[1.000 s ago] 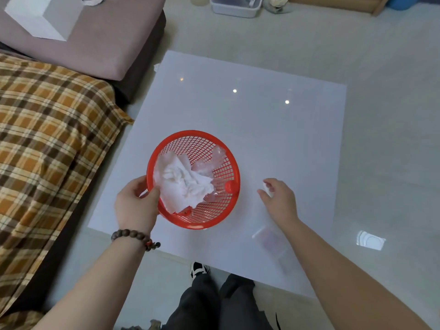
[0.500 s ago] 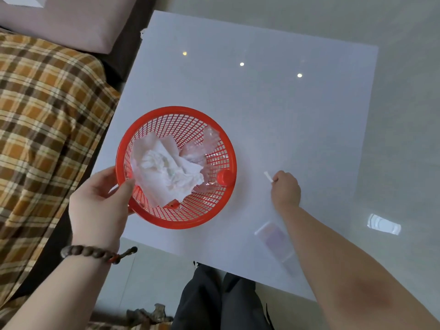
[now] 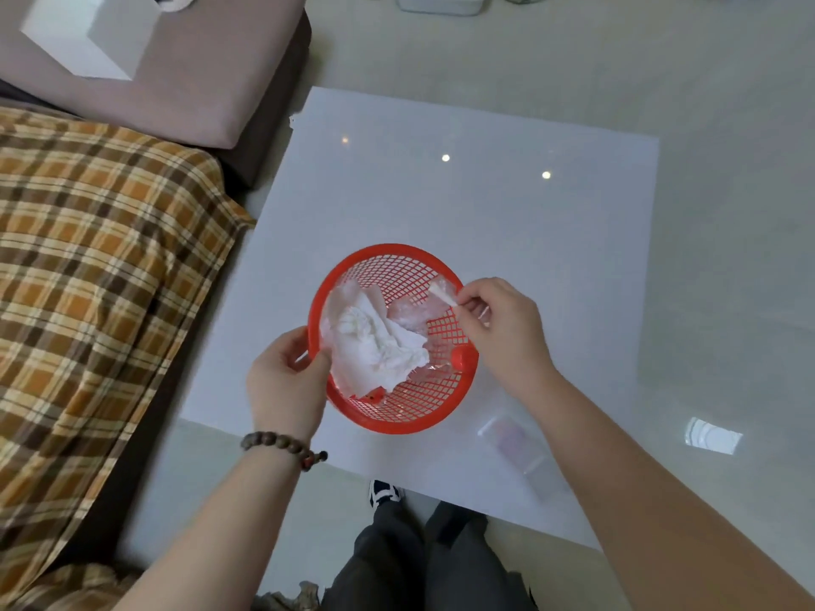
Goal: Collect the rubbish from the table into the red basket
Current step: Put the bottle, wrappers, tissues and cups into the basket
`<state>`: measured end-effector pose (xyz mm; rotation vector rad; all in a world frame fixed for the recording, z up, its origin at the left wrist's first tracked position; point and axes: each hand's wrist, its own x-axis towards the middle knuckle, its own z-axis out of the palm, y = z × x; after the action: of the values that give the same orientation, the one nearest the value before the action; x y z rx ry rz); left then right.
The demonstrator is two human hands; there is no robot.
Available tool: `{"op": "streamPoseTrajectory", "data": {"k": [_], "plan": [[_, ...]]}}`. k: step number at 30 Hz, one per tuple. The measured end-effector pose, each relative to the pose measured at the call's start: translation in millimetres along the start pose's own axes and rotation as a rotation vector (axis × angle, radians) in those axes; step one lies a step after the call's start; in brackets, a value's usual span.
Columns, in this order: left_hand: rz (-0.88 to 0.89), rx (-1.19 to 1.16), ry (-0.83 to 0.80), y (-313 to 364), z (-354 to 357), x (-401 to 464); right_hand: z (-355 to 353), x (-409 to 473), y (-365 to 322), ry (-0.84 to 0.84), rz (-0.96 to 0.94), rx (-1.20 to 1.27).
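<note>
1. Red basket (image 3: 394, 338) sits at about 6 o'clock on the white table (image 3: 507, 222), near the front edge, tilted slightly toward the viewer. Inside: crumpled white tissue (image 3: 375, 346) on the 9 o'clock side, clear plastic wrapper (image 3: 408, 313) toward centre and 2 o'clock.
2. Small white scrap (image 3: 441, 295) is pinched in the right hand (image 3: 502, 328), held over the basket rim at its 2 o'clock. Not yet released.
3. Right hand grip: thumb and forefinger pressed together on the scrap, other fingers curled.
4. Left hand (image 3: 286, 383) is clamped on the basket rim at 8 o'clock, thumb inside the rim, fingers outside underneath. Bead bracelet (image 3: 282, 447) on that wrist.
5. Change: half a second ago the right hand was down on the table at the basket's 3 o'clock, picking up the scrap; now it has lifted and moved over the basket. The basket stays in the left hand's hold.
6. Meaning: pick-up done, drop is the step in hand; opening the fingers should land the scrap inside.
7. Left on the table: a flat clear packet (image 3: 514, 443) at the basket's 4 o'clock, near the front edge. Looks like rubbish still to collect, cannot tell for sure.
8. Outward: plaid cover (image 3: 101, 280) at 9 o'clock, mauve cushion (image 3: 198, 72) at 11 o'clock, off the table.
</note>
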<state>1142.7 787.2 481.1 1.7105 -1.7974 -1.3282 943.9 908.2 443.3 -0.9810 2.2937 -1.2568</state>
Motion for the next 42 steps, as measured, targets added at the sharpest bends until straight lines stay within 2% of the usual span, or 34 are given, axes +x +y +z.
{"op": "streamPoseTrajectory", "data": {"k": [3,6,10,13,15,18,21,24,27,32,36,42], "plan": [[0.007,-0.013,-0.039,7,2,-13,2,-6,-26,-0.119,-0.064,-0.102],[0.003,-0.039,-0.061,11,1,-24,2,-15,-34,-0.149,-0.065,-0.163],[-0.002,-0.049,-0.077,10,-4,-35,-8,-36,-35,-0.123,-0.050,-0.171],[0.008,-0.028,-0.074,7,-10,-39,-24,-55,-28,-0.025,-0.031,-0.120],[0.012,0.009,-0.072,1,-15,-42,-36,-75,-8,0.052,0.038,-0.091],[0.005,0.051,-0.063,-10,-21,-46,-47,-119,42,0.082,0.290,-0.163],[-0.003,0.088,-0.052,-22,-26,-48,-35,-166,85,-0.087,0.508,-0.280],[-0.008,0.122,-0.044,-33,-31,-51,-8,-197,110,-0.243,0.563,-0.338],[0.003,0.145,-0.047,-44,-35,-51,17,-206,129,-0.263,0.579,-0.380],[0.032,0.169,-0.027,-55,-40,-46,37,-205,146,-0.187,0.636,-0.416],[0.032,0.165,-0.045,-55,-40,-44,25,-197,128,-0.076,0.623,-0.347],[0.014,0.107,-0.088,-40,-41,-47,-29,-158,35,0.226,0.375,-0.131]]}}
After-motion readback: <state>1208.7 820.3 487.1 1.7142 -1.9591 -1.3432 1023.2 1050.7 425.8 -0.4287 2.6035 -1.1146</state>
